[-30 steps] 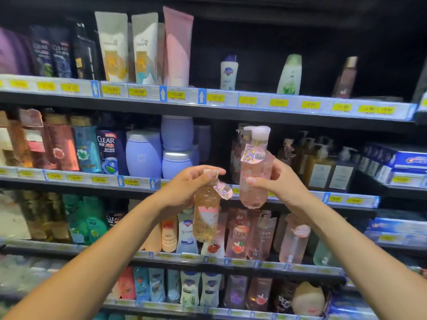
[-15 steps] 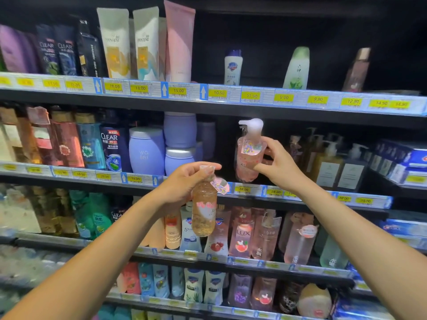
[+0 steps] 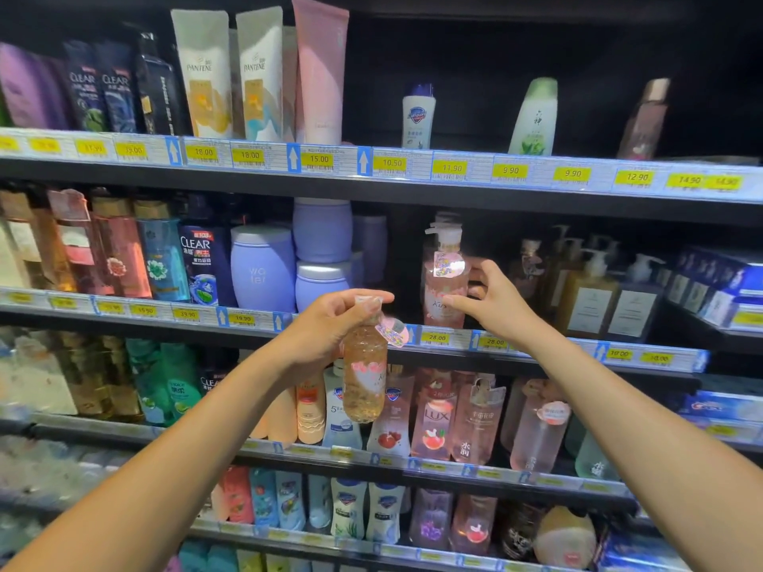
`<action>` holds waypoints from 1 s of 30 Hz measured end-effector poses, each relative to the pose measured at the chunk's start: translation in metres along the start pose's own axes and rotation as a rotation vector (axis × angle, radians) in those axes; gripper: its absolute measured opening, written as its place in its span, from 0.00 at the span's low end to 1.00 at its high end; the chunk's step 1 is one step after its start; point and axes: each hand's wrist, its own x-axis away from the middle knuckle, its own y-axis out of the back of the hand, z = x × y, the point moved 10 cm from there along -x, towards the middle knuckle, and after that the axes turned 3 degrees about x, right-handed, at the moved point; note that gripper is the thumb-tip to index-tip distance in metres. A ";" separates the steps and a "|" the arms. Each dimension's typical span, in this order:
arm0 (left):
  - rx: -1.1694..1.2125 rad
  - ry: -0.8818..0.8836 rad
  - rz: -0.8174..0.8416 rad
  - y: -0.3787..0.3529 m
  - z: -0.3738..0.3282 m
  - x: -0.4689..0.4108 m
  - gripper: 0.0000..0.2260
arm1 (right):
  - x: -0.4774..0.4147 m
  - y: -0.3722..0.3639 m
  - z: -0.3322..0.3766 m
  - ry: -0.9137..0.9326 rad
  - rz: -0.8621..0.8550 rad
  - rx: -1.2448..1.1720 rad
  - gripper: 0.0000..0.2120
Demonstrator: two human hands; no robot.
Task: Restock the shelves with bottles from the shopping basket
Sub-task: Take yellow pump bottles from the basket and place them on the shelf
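Observation:
A pink pump bottle (image 3: 442,289) with a paper tag stands upright on the second shelf (image 3: 549,352), above a 28.00 price label. My right hand (image 3: 497,303) is just to its right, fingers spread and loosened, with the index fingertip at the bottle's side. My left hand (image 3: 326,324) grips the cap of an amber see-through bottle (image 3: 365,386), which hangs down in front of the shelf edge with a tag at its neck. The shopping basket is out of view.
Purple jars (image 3: 264,268) stand left of the pink bottle and brown pump bottles (image 3: 590,295) to its right, with a dark gap around it. The top shelf holds a few spaced bottles (image 3: 418,117). The lower shelves are packed with pink and white bottles (image 3: 433,419).
My right hand carried the pink pump bottle up and back onto the second shelf, then loosened its grip. My left hand kept the amber bottle almost still.

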 end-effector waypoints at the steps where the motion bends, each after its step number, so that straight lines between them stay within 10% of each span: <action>1: -0.007 -0.001 -0.003 0.000 0.000 0.000 0.19 | -0.001 -0.001 -0.001 -0.007 0.003 -0.004 0.32; 30: 0.054 -0.074 0.047 -0.038 -0.019 -0.026 0.16 | 0.018 0.036 -0.010 -0.050 -0.084 0.048 0.38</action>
